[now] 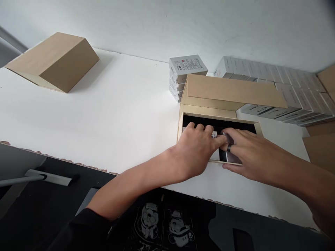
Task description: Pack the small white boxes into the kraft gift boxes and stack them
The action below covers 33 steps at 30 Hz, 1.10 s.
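Observation:
A cardboard gift box (219, 162) lies with its lid (235, 90) raised toward the wall; its inside is black. My left hand (195, 150) reaches into its left part, fingers curled over a small white box (215, 155) that is mostly covered. In the right part, my right hand (243, 148), with a dark ring on one finger, is closed around a shiny grey item (231, 158). Its thumb lies outside the front wall. The left index finger touches the right hand's fingers. Most fingertips are hidden inside the box.
Behind the lid stands a short stack of small white printed boxes (187, 66). Rows of similar white boxes (274, 76) line the wall at right, beside brown cardboard (319, 146). A closed tan box (54, 59) sits at far left on the white table (117, 115), which has a chipped front edge.

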Each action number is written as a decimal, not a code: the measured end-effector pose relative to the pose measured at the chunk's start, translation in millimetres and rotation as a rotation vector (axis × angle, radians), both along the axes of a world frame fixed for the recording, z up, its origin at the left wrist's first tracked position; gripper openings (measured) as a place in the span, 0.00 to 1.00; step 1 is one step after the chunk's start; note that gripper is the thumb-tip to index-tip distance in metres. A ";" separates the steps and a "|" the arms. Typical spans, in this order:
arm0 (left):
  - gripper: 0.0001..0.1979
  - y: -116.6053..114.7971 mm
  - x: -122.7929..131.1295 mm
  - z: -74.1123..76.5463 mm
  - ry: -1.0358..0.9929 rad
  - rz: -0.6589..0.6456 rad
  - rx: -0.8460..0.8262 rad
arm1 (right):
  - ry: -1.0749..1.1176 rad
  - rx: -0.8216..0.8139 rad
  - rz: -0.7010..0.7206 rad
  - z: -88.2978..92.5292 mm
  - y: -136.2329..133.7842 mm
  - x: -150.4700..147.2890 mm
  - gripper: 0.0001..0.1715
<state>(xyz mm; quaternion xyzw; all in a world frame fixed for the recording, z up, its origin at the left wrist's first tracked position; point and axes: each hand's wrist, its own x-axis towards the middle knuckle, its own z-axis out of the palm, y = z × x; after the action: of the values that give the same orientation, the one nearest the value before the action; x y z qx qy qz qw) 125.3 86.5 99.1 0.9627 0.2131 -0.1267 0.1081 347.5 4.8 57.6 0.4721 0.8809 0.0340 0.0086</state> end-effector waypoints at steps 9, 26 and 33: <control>0.28 2.1 -1.5 0.4 0.008 -0.007 -0.017 | 0.086 -0.179 -0.007 8.0 9.4 -1.8 0.18; 0.43 -5.8 -6.0 0.6 0.012 0.047 -0.034 | 0.160 -0.226 -0.115 -1.5 -4.7 -1.0 0.25; 0.41 -13.0 -18.1 -12.4 -0.145 0.073 -0.014 | 0.483 -0.057 -0.182 28.0 -23.2 20.3 0.21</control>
<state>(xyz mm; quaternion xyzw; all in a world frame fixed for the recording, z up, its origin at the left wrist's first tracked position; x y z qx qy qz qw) 107.2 73.5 86.7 0.9603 0.2386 -0.0539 0.1343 367.9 -18.3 85.6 0.5432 0.8119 -0.1057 -0.1859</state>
